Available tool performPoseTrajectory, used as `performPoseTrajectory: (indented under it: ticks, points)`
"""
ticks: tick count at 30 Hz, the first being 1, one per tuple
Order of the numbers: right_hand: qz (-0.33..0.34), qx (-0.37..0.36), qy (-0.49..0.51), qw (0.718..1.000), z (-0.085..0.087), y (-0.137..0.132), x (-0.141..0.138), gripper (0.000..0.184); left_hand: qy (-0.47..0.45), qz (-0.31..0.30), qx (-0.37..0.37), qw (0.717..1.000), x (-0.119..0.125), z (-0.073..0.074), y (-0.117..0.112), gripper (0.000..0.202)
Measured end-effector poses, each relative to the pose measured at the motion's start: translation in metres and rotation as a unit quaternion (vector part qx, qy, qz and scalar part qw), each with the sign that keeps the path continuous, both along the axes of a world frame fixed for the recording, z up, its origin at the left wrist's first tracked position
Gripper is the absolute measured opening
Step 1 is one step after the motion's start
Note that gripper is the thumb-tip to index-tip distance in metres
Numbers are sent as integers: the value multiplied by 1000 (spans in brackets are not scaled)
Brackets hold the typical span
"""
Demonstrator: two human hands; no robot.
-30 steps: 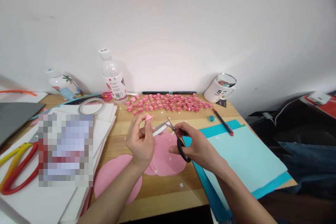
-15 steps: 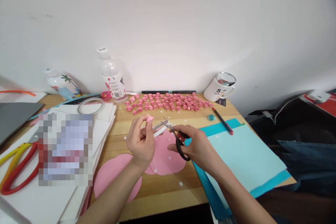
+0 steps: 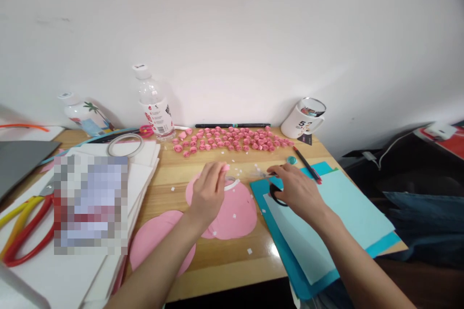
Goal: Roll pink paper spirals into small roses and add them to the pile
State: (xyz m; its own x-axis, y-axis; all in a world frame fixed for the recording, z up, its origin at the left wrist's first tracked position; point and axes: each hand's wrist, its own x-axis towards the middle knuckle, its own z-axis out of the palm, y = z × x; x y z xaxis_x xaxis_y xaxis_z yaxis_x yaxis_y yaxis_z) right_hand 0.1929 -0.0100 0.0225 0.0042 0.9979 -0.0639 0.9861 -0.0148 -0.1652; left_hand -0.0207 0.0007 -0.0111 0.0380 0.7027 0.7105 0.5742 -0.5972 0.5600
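Observation:
My left hand is closed, pinching a small piece of pink paper between thumb and fingers. A curved strip of white tape shows just beside those fingers, above a pink paper disc; its other end is hidden behind the hand. Over the left edge of the blue sheets, my right hand grips a pair of scissors by the black handles. Their blades point left and look blurred. Many small pink paper rolls lie in a band behind both hands.
Blue paper sheets lie at the right, with a black and red pen and a white mug behind. A water bottle stands back left. White papers bear red-and-yellow scissors. Tiny white scraps dot the table.
My right hand has carried the scissors right, away from the tape, to the blue sheets. My left hand has shifted slightly right and turned its back upward, still with the pink piece.

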Motion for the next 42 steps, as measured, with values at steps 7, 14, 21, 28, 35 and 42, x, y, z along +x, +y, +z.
performPoseTrajectory:
  ticks: [7, 14, 21, 28, 35, 42]
  points:
    - [56, -106, -44, 992, -1, -4, 2, 51, 81, -64, -167, 980, 5, -11, 0, 19]
    - [61, -85, -109, 989, 3, -3, -7, 44, 17, -62, -193, 979, 3, -9, 4, 16]
    - [-5, -33, 43, 999, -14, 19, -4, 21, -250, -95, -365, 892, 5, 5, 7, 8]
    - [0, -25, 88, 996, -28, 29, 2, 14, -405, -104, -405, 813, 3, 9, 11, 16]
    - [6, -26, 90, 996, -29, 29, 2, 15, -436, -110, -416, 790, 2, 4, 14, 21]
    - [26, 9, 96, 995, -43, 22, 0, 17, -440, -116, -430, 780, 2, 3, 15, 23]
